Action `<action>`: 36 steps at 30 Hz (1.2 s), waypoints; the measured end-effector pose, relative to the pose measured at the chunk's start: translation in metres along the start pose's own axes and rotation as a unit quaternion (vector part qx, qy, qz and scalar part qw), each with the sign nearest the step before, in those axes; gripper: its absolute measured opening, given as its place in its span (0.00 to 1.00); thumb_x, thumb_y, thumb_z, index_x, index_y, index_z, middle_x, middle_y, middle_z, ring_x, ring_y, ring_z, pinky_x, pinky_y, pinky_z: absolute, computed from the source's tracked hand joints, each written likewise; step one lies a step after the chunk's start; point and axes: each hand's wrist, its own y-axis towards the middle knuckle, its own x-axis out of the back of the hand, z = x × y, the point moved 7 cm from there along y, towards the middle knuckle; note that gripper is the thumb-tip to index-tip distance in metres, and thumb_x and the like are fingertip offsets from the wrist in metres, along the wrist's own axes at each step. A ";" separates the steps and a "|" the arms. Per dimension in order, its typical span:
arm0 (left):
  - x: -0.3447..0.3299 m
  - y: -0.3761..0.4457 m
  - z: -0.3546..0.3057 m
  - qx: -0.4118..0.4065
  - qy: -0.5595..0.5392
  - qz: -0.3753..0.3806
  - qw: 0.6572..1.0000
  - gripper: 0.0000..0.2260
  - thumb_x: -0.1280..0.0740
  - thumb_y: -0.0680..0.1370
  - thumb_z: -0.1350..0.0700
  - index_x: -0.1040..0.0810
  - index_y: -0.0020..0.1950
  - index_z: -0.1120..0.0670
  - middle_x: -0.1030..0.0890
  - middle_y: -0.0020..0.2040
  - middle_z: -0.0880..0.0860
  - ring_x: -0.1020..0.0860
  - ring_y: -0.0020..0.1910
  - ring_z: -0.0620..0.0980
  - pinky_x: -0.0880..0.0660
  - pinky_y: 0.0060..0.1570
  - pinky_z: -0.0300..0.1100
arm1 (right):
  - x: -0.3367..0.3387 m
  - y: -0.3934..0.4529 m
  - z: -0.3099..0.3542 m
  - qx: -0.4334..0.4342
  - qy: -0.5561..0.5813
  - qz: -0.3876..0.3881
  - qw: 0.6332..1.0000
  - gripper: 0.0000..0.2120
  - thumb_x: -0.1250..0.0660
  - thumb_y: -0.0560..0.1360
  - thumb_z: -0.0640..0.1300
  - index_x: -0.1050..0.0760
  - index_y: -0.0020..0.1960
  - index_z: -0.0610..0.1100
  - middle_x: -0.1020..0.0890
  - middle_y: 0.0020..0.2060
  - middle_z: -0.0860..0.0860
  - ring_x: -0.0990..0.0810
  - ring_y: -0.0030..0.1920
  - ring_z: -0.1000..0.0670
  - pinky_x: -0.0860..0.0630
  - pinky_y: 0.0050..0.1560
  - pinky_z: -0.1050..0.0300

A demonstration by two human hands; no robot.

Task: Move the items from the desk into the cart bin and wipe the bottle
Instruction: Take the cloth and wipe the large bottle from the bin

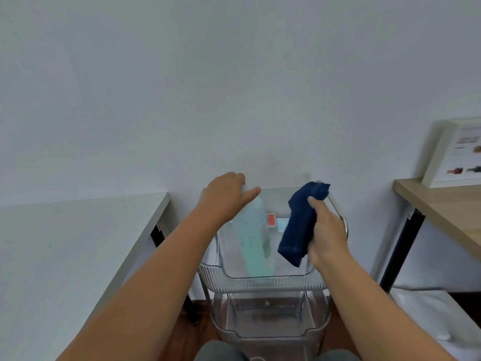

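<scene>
A tall pale green bottle (256, 238) stands tilted inside the top bin of a clear plastic cart (263, 281). My left hand (225, 196) grips the bottle's top from above. My right hand (325, 235) holds a folded dark blue cloth (299, 222) just right of the bottle, close to its side; whether the cloth touches it is unclear. At the back of the bin lie a small red item (270, 219) and a light blue item (281, 224), partly hidden behind the bottle and cloth.
A white desk (78, 246) stands to the left of the cart and a wooden desk (440, 204) to the right, carrying a white picture frame (458, 152). The cart has a metal handle (341, 212) and lower tiers (268, 324). A white wall is right behind.
</scene>
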 end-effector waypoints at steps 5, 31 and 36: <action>-0.011 0.004 -0.019 -0.007 -0.067 0.027 0.997 0.22 0.48 0.82 0.39 0.25 0.52 0.55 0.28 0.47 0.50 0.25 0.47 0.51 0.32 0.45 0.43 | -0.037 -0.012 -0.030 0.004 -0.073 0.037 0.997 0.10 0.33 0.74 0.55 0.21 0.47 0.50 0.15 0.43 0.47 0.16 0.43 0.46 0.20 0.38 0.52; 0.005 0.005 0.007 -0.056 -0.097 0.098 0.989 0.17 0.44 0.82 0.42 0.25 0.69 0.42 0.24 0.56 0.46 0.32 0.61 0.52 0.34 0.64 0.47 | -0.068 0.043 0.001 0.055 -0.334 0.057 0.939 0.11 0.36 0.71 0.46 0.19 0.43 0.39 0.16 0.39 0.41 0.20 0.35 0.47 0.23 0.38 0.53; 0.009 0.003 -0.012 -0.017 -0.012 -0.008 1.000 0.28 0.37 0.73 0.31 0.20 0.64 0.47 0.23 0.55 0.49 0.27 0.57 0.51 0.28 0.54 0.44 | -0.050 0.040 -0.008 0.036 -0.270 0.025 0.962 0.12 0.36 0.70 0.45 0.22 0.43 0.36 0.20 0.36 0.42 0.23 0.35 0.46 0.27 0.37 0.52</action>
